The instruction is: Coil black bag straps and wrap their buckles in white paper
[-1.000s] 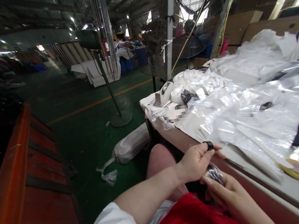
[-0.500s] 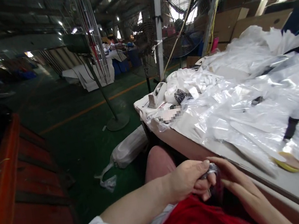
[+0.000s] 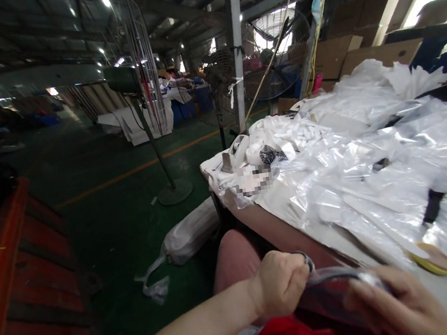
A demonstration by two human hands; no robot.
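My left hand is closed in a fist over my lap, and a grey edge of plastic sticks out past its fingers. From there a see-through plastic bag stretches across to my right hand, which pinches its other side near the table edge. The dark red behind shows through the plastic. Whether the bag holds anything cannot be made out, and my right fingers are blurred by motion.
On the table to my right lie heaped clear plastic bags, a yellow tape roll and a white tape dispenser. A standing fan and a wrapped bundle are on the floor. An orange-red crate stands left.
My hands were close together around the bunched plastic. They have moved apart, the right one going rightward and down, and the bag is now spread between them.
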